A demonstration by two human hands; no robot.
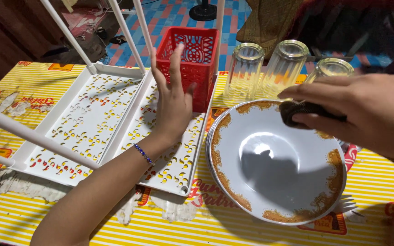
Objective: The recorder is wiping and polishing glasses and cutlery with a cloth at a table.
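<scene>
The white plate [277, 168] with a gold-brown rim lies on the yellow striped bench [233, 230]. At its 1 o'clock edge the right hand [370, 116] has its fingers pinched on a dark scrubber [297, 110]. At 9 o'clock the left hand [173, 98], fingers spread, touches a red basket [189, 61] on a white rack [96, 123]. Three upturned glasses [245, 70] stand at 12 o'clock.

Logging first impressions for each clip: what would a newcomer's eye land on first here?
Probably the large white plate with its orange-brown border, tilted at right on the yellow striped table, where the right hand holds a dark scrubber at its rim. Next, the red plastic basket on the white perforated rack, with the open left hand in front of it. Three upturned glasses stand behind the plate.
</scene>
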